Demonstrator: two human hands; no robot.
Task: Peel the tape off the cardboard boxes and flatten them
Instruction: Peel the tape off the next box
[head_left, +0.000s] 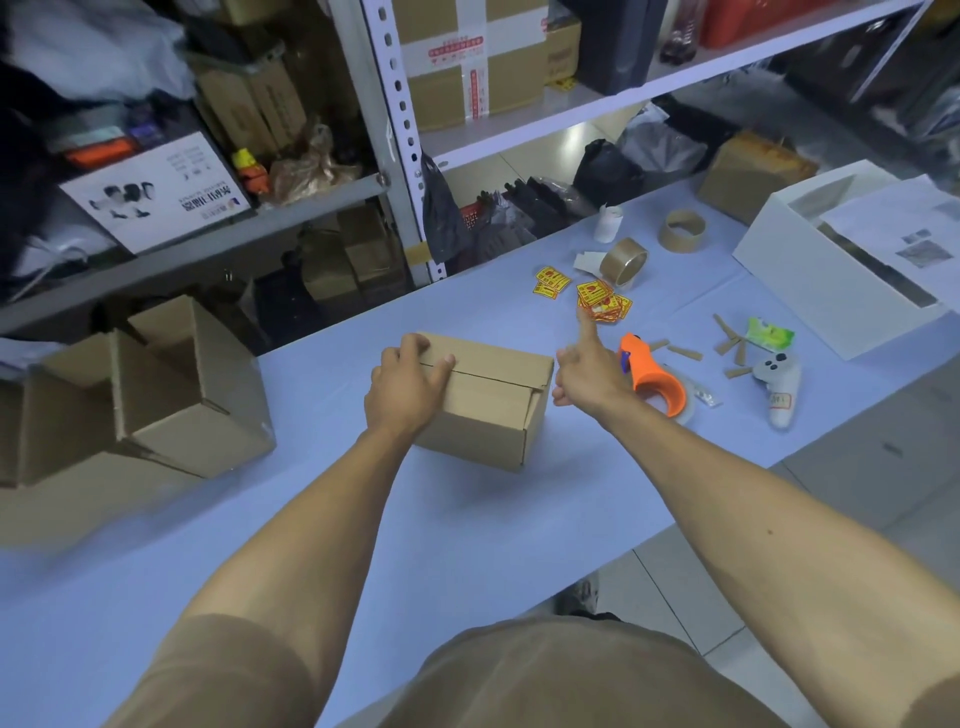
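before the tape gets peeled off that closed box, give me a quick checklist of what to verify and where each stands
1. Box held steady: ok, left hand rests on its top left end, fingers curled over the far edge.
2. Right hand free: ok, open, beside the box's right end, holding nothing.
3. Tape end found: cannot tell, no tape stands out along the top seam.
4. Room on the table to flatten: ok, bare cloth in front of the box.
5. Dispenser out of the way: not ok, it lies just right of the right hand.
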